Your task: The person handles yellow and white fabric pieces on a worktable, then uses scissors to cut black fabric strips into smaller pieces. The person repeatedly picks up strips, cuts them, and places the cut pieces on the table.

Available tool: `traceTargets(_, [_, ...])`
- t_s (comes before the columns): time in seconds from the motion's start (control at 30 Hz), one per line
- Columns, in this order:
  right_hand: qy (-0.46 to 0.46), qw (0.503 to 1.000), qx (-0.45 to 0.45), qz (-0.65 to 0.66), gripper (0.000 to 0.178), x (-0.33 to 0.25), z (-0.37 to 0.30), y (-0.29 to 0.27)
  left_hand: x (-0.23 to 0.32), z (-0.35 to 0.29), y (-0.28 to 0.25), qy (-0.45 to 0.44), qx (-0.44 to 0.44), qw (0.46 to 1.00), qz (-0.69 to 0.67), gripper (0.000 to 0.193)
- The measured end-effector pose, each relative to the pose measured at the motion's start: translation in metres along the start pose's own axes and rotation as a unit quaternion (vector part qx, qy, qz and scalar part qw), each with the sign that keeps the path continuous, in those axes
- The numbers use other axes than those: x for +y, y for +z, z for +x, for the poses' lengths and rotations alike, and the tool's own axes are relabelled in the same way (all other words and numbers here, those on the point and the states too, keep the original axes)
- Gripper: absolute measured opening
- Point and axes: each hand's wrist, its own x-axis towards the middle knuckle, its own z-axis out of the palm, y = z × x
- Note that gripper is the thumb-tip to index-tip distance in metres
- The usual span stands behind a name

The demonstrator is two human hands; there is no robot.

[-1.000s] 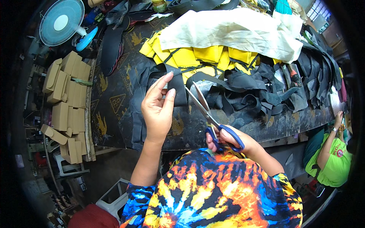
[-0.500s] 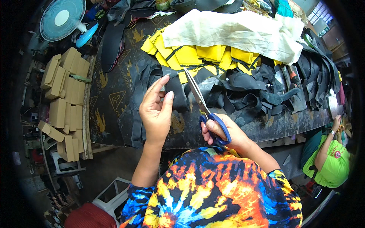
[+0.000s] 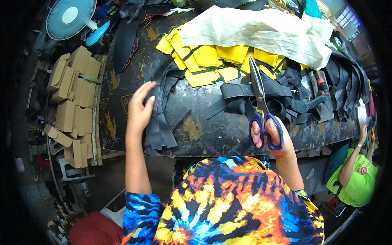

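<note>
My right hand [image 3: 276, 134] grips a pair of scissors [image 3: 259, 94] by its dark blue handles. The blades point away from me and look closed, over a tangle of black strips [image 3: 261, 90]. My left hand [image 3: 141, 108] is open, thumb and fingers apart, with nothing between them that I can see. It hovers at the left edge of a bundle of long black strips [image 3: 162, 118]; whether it touches them I cannot tell. Beyond them, folded yellow pieces with black bands [image 3: 204, 59] lie heaped, partly covered by a white cloth [image 3: 253, 30].
The dark, scuffed table [image 3: 192, 141] has more black strips [image 3: 343, 77] piled at right. Brown cardboard boxes [image 3: 67, 114] line its left side, below a blue fan [image 3: 71, 18]. A person in a bright green shirt [image 3: 359, 175] works at far right.
My left hand has moved left to the strip bundle, away from the scissors. My right hand has carried the scissors right, and their blades now point more straight ahead.
</note>
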Motion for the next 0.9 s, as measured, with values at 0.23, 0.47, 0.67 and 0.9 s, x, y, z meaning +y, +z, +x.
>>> traceTargets(0.23, [-0.009, 1.000, 0.007, 0.024, 0.055, 0.010, -0.015, -0.027, 0.013, -0.004, 0.005, 0.045, 0.048, 0.975, 0.214, 0.039])
traceTargets(0.47, [-0.057, 0.997, 0.038, 0.044, 0.063, 0.015, -0.020, -0.029, 0.133, 0.040, 0.066, 0.197, -0.015, 0.974, -0.115, 0.027])
traceTargets(0.67, [-0.006, 0.999, 0.051, -0.002, 0.071, 0.017, -0.032, -0.032, 0.162, 0.058, 0.106, 0.156, -0.217, 0.962, -0.048, 0.033])
traceTargets(0.9, [0.075, 0.990, -0.100, 0.058, 0.039, 0.027, -0.030, -0.028, 0.125, 0.051, 0.066, -0.054, -0.046, 0.866, -0.495, 0.010])
